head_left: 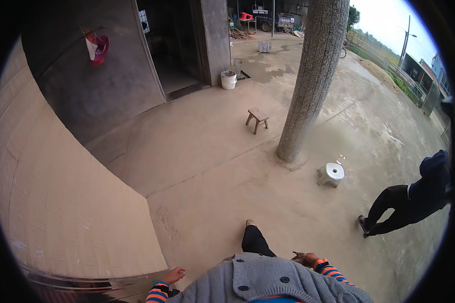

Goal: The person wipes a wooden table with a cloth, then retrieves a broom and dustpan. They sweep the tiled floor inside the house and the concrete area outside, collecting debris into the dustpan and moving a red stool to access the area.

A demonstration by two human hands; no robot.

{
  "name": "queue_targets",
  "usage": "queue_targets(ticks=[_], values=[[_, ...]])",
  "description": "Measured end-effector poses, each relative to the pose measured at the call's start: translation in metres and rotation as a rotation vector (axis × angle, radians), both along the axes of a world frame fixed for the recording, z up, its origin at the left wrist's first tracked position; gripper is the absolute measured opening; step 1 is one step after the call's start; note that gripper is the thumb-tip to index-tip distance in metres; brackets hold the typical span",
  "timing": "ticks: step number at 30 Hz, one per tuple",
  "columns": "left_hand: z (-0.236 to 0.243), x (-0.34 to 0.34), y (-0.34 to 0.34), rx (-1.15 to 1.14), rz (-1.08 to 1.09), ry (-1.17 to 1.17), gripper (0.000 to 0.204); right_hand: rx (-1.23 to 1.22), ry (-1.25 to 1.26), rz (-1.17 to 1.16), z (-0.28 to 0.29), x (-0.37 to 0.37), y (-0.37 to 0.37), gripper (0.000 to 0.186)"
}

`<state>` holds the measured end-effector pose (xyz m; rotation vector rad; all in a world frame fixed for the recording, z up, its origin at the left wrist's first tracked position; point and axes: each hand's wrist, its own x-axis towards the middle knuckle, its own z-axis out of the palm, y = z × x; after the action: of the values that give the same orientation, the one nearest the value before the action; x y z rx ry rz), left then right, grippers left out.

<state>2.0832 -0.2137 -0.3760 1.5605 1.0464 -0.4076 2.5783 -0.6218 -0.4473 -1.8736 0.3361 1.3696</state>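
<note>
My left hand [174, 275] hangs low at my left side, near the tiled wall, its fingers loosely extended and nothing visible in it. At my right side, my right hand [309, 259] is closed around a small dark greyish thing [297, 255] whose kind I cannot make out. Both wrists show orange-and-blue striped sleeves, and a grey buttoned knit vest [258, 275] covers my front. One of my legs [255, 241], in dark trousers, is stretched forward over the concrete floor.
A speckled column [313, 76] rises ahead, with a wooden stool [258, 117] left of it and a white plastic stool [331, 174] to its right. A person [409, 202] in dark clothes is at the right. A white bucket [228, 80] stands by the doorway [172, 48]; tiled wall [81, 202] at left.
</note>
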Motion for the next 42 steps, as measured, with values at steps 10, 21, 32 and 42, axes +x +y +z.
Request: queue_targets(ticks=[10,21,32,42], values=[[-0.014,0.164,0.112,-0.128,0.185,0.046,0.038,0.147,-0.236,0.203,0.052,0.232,0.287,0.034],[-0.151,0.263,0.323,-0.145,0.233,-0.054,0.037,0.141,-0.072,0.248,0.02,0.383,0.573,0.03],[-0.033,0.472,0.684,0.09,0.163,-0.104,0.033,-0.013,-0.155,0.265,0.043,0.503,0.778,0.024],[-0.1,0.584,0.853,-0.038,0.142,-0.161,0.039,0.031,-0.156,0.386,-0.062,0.704,1.07,0.027]])
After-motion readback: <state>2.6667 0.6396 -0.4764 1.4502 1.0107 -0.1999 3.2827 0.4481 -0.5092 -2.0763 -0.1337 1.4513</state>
